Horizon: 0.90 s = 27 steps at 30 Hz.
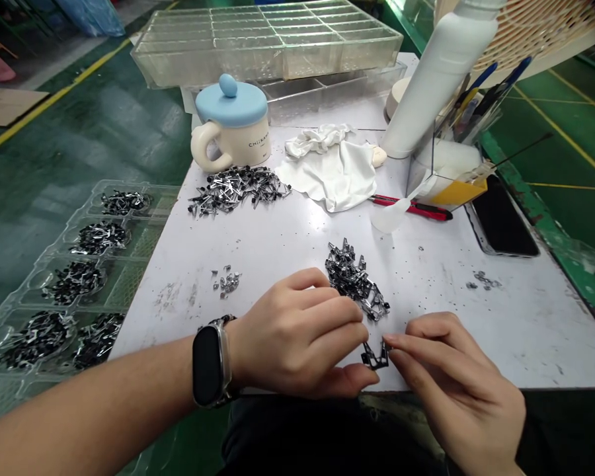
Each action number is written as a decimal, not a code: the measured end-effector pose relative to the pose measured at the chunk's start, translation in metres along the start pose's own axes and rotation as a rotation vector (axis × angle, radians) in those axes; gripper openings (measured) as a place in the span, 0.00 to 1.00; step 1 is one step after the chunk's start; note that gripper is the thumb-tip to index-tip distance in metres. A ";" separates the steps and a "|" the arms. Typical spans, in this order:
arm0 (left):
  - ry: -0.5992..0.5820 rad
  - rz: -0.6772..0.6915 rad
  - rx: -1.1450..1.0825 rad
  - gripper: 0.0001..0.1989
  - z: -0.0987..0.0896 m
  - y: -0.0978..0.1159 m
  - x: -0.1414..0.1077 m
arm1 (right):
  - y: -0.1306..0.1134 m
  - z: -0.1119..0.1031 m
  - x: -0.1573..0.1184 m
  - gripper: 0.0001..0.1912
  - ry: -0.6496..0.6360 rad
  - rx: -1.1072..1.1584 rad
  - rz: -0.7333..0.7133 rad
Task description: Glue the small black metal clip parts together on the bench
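Near the table's front edge, a small black frame-shaped part (375,357) is held between my two hands. My left hand (297,337), with a watch on its wrist, pinches the part's left side between thumb and fingers. On the other side, the thumb and index finger of my right hand (456,377) close at the part's right arm; whether a tiny piece sits between them I cannot make out. Just beyond the hands lies a pile of black and metal parts (350,274), partly hidden by my left hand. Farther back is another pile of black and silver pieces (238,190).
Tiny metal bits (228,283) lie left, more bits (483,280) right. A lidded mug (233,125), white cloth (334,172), red cutter (429,211), phone (503,218), white bottle (441,73) and pen holder (441,172) stand around. A compartment tray (143,238) holds parts at left.
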<state>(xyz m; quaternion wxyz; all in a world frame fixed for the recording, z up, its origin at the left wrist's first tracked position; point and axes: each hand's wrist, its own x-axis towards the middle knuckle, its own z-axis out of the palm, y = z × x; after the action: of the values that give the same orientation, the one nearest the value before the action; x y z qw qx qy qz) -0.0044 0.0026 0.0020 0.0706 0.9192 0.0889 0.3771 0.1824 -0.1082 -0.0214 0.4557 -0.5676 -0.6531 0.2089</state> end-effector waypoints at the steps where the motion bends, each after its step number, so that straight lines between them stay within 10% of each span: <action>1: -0.004 -0.003 -0.002 0.15 0.000 0.000 0.000 | 0.000 0.000 0.000 0.18 0.004 -0.001 0.005; 27: 0.024 -0.046 -0.061 0.15 -0.008 0.006 0.003 | -0.006 -0.006 0.002 0.07 -0.196 0.799 0.556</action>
<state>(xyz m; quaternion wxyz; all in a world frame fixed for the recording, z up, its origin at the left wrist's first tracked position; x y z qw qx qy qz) -0.0073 -0.0023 0.0113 0.1061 0.9097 0.0994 0.3890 0.1841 -0.1092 -0.0124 0.5012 -0.4791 -0.3854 0.6089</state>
